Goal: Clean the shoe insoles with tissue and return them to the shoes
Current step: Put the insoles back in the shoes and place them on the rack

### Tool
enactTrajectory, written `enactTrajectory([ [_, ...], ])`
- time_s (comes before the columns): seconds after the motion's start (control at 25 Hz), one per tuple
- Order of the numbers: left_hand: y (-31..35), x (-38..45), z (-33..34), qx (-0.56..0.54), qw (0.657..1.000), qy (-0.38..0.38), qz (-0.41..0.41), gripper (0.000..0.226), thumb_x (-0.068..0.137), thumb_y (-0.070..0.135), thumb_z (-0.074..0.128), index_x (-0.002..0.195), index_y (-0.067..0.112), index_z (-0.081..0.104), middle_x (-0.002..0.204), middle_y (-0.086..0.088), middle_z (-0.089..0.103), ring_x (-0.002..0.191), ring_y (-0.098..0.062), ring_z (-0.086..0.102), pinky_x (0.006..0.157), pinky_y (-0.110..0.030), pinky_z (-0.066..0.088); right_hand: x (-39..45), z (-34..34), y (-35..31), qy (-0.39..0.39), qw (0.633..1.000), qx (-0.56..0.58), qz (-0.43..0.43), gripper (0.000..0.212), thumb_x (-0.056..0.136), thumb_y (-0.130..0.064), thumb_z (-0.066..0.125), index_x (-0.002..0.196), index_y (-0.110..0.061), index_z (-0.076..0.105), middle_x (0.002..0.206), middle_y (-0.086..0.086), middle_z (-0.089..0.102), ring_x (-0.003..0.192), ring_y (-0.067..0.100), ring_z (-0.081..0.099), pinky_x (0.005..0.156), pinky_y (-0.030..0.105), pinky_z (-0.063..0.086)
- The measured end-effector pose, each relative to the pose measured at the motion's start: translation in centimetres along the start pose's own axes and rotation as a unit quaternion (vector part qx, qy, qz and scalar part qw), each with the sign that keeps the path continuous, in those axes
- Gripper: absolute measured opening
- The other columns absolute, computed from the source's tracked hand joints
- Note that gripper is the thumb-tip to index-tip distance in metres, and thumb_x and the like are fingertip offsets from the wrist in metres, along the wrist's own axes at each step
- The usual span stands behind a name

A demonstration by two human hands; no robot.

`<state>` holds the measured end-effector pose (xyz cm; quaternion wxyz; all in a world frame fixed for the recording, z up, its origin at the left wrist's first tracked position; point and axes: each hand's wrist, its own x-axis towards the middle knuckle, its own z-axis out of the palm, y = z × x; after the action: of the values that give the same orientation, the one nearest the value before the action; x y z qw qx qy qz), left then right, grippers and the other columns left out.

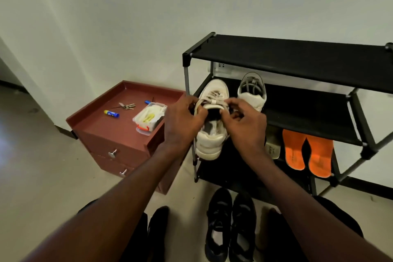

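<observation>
both hands are at the mouth of a white sneaker (209, 144), which is held in front of the left end of the black shoe rack (297, 57), heel toward the camera and toe toward the wall. the left hand (180, 121) has its fingers (196, 105) curled over the left edge of the shoe's opening, gripping it, and the right hand (244, 123) has its fingers (230, 103) curled on the tongue and right edge, pinching it near the laces. between the two sets of fingers the dark inside of the shoe shows; whether an insole lies in there cannot be told. just beyond the right fingers the second white sneaker (252, 93) stands on the rack's middle shelf, heel toward the camera. below and right of the right fingers a pair of orange insoles (308, 153) lies on a lower shelf, side by side and touching. left of the left fingers a reddish drawer cabinet (119, 134) carries a clear plastic box (148, 116), a bunch of keys (127, 106) and a blue and yellow tube (111, 114). near the camera, beneath both forearms, a pair of black shoes (230, 225) sits on the floor.
</observation>
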<state>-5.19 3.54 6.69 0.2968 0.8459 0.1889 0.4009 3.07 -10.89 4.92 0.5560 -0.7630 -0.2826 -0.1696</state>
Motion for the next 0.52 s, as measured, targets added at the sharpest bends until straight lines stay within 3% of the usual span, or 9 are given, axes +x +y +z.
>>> enactTrajectory([
  [0.2,-2.7,6.4,5.5,-0.044,0.998,0.02,-0.027,0.013,0.089,0.031,0.073,0.099,0.024,0.079,0.081,0.013,0.075,0.072,-0.001,0.069,0.07,-0.032,0.059,6.4,3.4,2.9,0.017,0.999,-0.032,0.03,0.024,0.1,-0.031,0.065,0.119,-0.021,0.075,0.1,-0.011,0.076,0.084,-0.003,0.068,0.075,0.014,0.056],
  [0.36,-5.1,8.2,8.4,-0.13,0.988,0.058,-0.061,0.006,0.093,0.028,0.077,0.096,0.026,0.081,0.08,0.018,0.075,0.077,0.003,0.071,0.069,-0.019,0.056,7.7,4.6,5.6,-0.004,0.997,-0.081,-0.01,0.028,0.104,-0.018,0.057,0.127,-0.024,0.072,0.106,-0.013,0.075,0.088,-0.003,0.068,0.08,0.011,0.053],
  [0.44,-5.4,8.9,9.3,-0.167,0.981,0.064,-0.072,0.006,0.094,0.028,0.077,0.095,0.024,0.082,0.079,0.017,0.076,0.078,0.002,0.072,0.068,-0.014,0.053,8.6,4.9,6.3,0.005,0.996,-0.092,-0.008,0.028,0.102,-0.016,0.06,0.127,-0.022,0.072,0.102,-0.017,0.073,0.081,-0.009,0.065,0.077,0.001,0.045],
  [0.52,-5.0,9.1,9.1,-0.196,0.975,0.064,-0.076,0.009,0.096,0.028,0.075,0.095,0.023,0.082,0.08,0.015,0.077,0.079,-0.002,0.073,0.071,-0.021,0.056,9.2,5.2,6.1,0.026,0.994,-0.109,0.008,0.024,0.101,-0.017,0.063,0.122,-0.022,0.074,0.095,-0.016,0.071,0.071,-0.015,0.057,0.071,-0.004,0.038],
])
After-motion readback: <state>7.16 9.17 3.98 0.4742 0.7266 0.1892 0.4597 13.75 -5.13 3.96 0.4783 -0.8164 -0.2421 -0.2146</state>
